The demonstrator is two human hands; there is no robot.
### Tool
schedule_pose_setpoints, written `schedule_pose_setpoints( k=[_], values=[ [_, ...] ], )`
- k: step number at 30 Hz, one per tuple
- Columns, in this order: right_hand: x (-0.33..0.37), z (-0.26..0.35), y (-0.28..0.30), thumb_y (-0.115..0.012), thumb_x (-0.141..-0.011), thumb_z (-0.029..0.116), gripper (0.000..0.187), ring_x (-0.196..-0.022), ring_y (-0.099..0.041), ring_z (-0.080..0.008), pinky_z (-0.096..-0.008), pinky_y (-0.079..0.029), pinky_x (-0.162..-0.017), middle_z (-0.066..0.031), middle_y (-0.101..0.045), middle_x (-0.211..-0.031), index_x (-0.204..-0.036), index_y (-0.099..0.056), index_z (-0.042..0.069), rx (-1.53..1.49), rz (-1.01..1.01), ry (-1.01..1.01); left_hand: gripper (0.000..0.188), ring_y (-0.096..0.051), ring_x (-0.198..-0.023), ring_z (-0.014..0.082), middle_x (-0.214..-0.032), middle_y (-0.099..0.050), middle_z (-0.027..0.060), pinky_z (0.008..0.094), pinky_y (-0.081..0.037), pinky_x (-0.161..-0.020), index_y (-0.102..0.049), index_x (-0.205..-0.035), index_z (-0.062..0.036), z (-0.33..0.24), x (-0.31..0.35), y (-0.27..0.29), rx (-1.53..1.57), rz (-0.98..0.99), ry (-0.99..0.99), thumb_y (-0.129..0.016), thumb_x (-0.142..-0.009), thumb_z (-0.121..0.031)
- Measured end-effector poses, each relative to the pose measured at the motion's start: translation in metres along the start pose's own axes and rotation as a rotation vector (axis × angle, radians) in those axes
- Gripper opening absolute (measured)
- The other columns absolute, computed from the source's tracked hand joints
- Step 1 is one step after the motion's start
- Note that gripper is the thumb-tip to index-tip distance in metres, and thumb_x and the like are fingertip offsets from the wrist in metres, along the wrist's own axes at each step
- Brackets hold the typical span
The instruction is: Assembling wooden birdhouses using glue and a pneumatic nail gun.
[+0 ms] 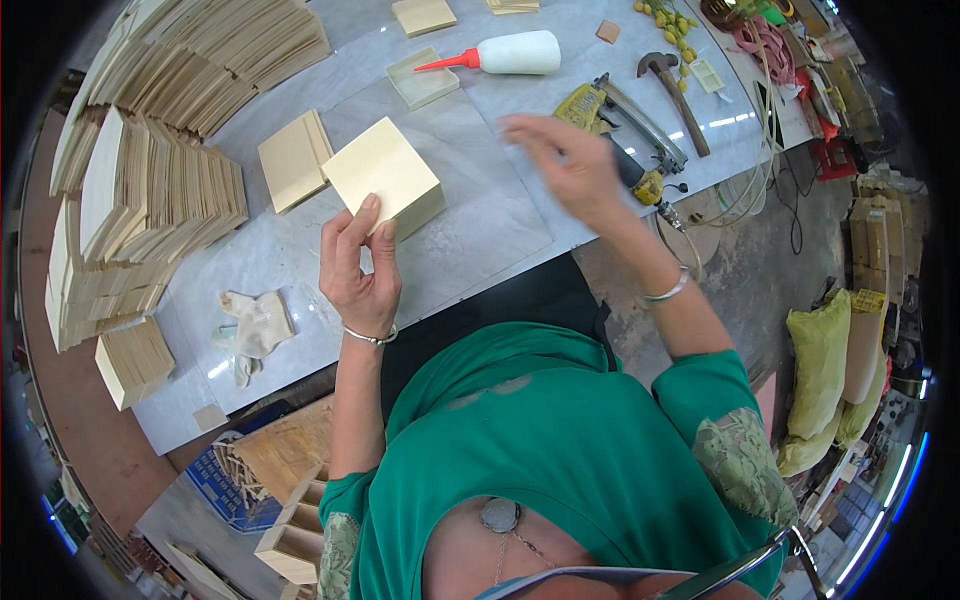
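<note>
My left hand (pixel 358 265) grips the near corner of a pale wooden box (pixel 385 165), thumb on its near side and fingers on the flat top panel. The box rests tilted to my view over the grey marbled table (pixel 490 230). To the right of it, my right hand (pixel 570 170) is in the air, blurred by motion, fingers stretched to the left with nothing seen in them. Closest to that hand lies a yellow and black air nail gun (pixel 645 125) with a hose. Thin wooden panels (pixel 295 160) lie just left of the box.
Tall stacks of wooden panels (pixel 160 190) fill the left side. Behind the box are a shallow tray (pixel 424 82) and a white glue bottle (pixel 520 53) with a red nozzle. A hammer (pixel 682 100) lies at far right, a work glove (pixel 260 325) near the front left edge.
</note>
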State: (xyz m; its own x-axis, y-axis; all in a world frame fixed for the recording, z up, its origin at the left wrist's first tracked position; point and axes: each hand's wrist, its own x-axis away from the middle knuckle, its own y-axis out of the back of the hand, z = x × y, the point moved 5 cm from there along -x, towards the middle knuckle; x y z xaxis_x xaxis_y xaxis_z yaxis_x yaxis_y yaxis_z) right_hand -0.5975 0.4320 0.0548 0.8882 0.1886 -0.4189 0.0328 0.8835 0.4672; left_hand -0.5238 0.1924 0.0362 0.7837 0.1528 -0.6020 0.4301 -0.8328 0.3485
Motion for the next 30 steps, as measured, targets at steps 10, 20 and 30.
schedule_pose_setpoints(
  k=[10,20,30],
  values=[
    [0.003,0.025,0.004,-0.069,-0.081,0.009,0.025,-0.079,-0.066,-0.0209,-0.0301,-0.052,-0.071,-0.0095,-0.069,-0.091,-0.106,-0.069,0.008,0.032,0.145,0.167,0.025,-0.06,-0.071,0.0156,-0.091,-0.061,0.0124,0.0253,-0.051,-0.057,-0.067,-0.108,-0.0017,-0.007,-0.006,0.0,-0.04,0.0,-0.023,-0.068,-0.083,-0.002],
    [-0.01,0.022,-0.047,-0.07,-0.08,0.012,0.031,-0.067,-0.061,-0.0221,-0.0323,-0.05,-0.062,-0.009,-0.067,-0.081,-0.11,-0.07,0.015,-0.036,0.208,0.327,0.032,-0.058,-0.069,0.0214,-0.089,-0.058,0.014,0.0295,-0.048,-0.058,-0.065,-0.109,-0.0011,-0.012,-0.008,-0.003,-0.101,-0.004,-0.097,-0.065,-0.078,0.007],
    [-0.004,0.032,-0.055,-0.067,-0.078,0.003,0.027,-0.066,-0.061,-0.0244,-0.0332,-0.049,-0.061,-0.0095,-0.064,-0.075,-0.104,-0.07,0.01,-0.16,0.166,0.308,0.024,-0.059,-0.078,0.0254,-0.09,-0.059,0.0152,0.0308,-0.048,-0.066,-0.065,-0.108,-0.0018,-0.01,0.0,0.003,-0.04,0.018,0.037,-0.066,-0.084,-0.002]
  ],
)
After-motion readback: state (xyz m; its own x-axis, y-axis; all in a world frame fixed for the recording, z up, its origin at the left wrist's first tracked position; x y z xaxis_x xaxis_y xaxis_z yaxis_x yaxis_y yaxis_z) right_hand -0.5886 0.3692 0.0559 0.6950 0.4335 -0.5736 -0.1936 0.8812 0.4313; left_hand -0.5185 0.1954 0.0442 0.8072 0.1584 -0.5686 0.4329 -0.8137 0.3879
